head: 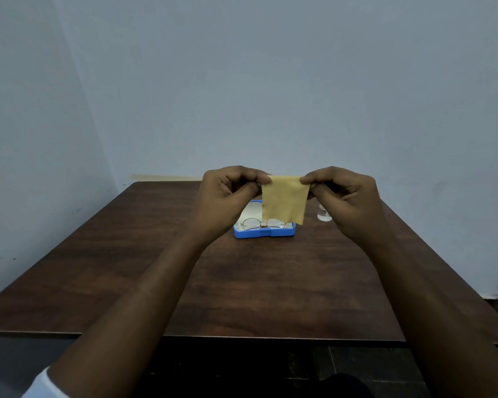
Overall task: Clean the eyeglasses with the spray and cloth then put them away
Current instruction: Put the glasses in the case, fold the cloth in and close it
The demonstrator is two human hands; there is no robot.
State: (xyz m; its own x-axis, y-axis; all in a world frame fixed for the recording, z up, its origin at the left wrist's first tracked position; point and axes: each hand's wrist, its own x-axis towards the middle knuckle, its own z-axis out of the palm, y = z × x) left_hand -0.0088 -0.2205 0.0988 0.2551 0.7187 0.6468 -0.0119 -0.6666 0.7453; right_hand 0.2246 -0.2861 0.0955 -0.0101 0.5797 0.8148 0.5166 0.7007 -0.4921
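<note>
Mid-frame, left hand (230,193) and right hand (345,196) each pinch a top corner of the yellow cloth (283,199), spreading it flat above the eyeglasses (263,224) in the open blue case (263,233), likely readying a wipe.

Case (263,232) sat open on table (156,268), toward far side, w/ eyeglasses (250,224) lying in it. Cloth (285,199) hung above case, btwn camera & lid, lower edge overlapping eyeglasses' right half. Left hand (227,196) pinched cloth's top corner above-left of case; right hand (345,199) pinched other top corner above-right of case. Spray bottle (324,216) stood on table just right of case, partly hidden behind right hand. Wall (242,81) rose behind case, beyond table's far edge
</note>
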